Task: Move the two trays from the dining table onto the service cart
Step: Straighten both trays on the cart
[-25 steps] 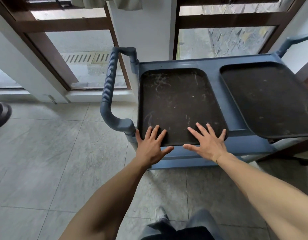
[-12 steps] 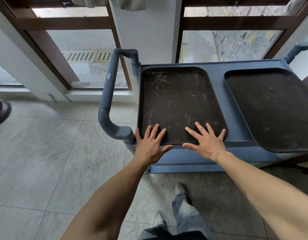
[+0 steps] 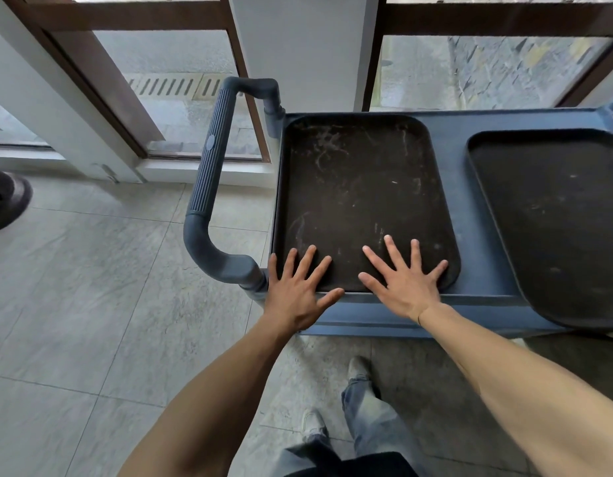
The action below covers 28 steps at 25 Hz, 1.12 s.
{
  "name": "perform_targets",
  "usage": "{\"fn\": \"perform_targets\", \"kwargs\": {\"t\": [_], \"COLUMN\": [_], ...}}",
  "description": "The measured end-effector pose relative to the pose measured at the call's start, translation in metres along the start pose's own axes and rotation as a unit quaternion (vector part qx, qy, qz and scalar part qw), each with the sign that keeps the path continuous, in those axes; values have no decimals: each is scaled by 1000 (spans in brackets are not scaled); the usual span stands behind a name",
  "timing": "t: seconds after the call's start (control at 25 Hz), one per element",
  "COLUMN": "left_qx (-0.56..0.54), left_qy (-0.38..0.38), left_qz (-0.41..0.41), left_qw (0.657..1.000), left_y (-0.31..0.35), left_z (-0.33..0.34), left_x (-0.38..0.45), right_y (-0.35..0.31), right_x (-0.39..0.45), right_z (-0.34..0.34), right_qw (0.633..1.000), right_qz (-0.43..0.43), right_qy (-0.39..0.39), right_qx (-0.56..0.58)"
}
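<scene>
Two dark brown, scuffed trays lie on top of the blue-grey service cart [image 3: 470, 235]. The left tray [image 3: 360, 187] sits flat in the cart's left half. The right tray [image 3: 556, 218] lies beside it and overhangs the cart's near edge. My left hand [image 3: 298, 290] rests flat with spread fingers on the left tray's near left corner. My right hand [image 3: 404, 280] lies flat with spread fingers on the same tray's near edge. Neither hand grips anything.
The cart's ribbed handle [image 3: 212, 170] sticks out to the left. Glass doors in brown frames [image 3: 126, 98] and a white pillar [image 3: 298, 49] stand behind the cart. A dark round base [image 3: 5, 201] sits on the tiled floor at far left. My legs and shoes [image 3: 356, 407] are below.
I have stepped closer to the cart, so it sits lower and larger in view. Both hands stay flat on the left tray's near edge.
</scene>
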<state>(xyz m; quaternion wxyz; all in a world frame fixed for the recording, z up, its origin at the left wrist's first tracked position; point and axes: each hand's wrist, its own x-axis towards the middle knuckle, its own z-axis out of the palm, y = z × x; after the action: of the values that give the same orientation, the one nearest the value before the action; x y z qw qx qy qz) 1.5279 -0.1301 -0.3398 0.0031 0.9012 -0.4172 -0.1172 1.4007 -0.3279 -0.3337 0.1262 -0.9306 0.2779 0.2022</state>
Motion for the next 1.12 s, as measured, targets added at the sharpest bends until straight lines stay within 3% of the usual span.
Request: {"fn": "perform_targets", "kwargs": {"t": [0.32, 0.76, 0.92, 1.12], "left_qx": [24, 57, 62, 75], "left_qy": [-35, -78, -58, -27], "left_qz": [23, 50, 50, 119], "left_qw": [999, 994, 995, 990], "left_y": [-4, -14, -10, -11], "left_z": [-6, -12, -11, -8], "left_x": [1, 13, 9, 2], "right_y": [4, -1, 0, -1], "right_x": [-10, -6, -6, -8], "right_z": [-3, 2, 3, 3], "right_qw": [998, 997, 997, 996], "right_qz": [-38, -33, -32, -48], "right_qy": [-43, -11, -10, 7], "right_qx": [-36, -65, -70, -80]}}
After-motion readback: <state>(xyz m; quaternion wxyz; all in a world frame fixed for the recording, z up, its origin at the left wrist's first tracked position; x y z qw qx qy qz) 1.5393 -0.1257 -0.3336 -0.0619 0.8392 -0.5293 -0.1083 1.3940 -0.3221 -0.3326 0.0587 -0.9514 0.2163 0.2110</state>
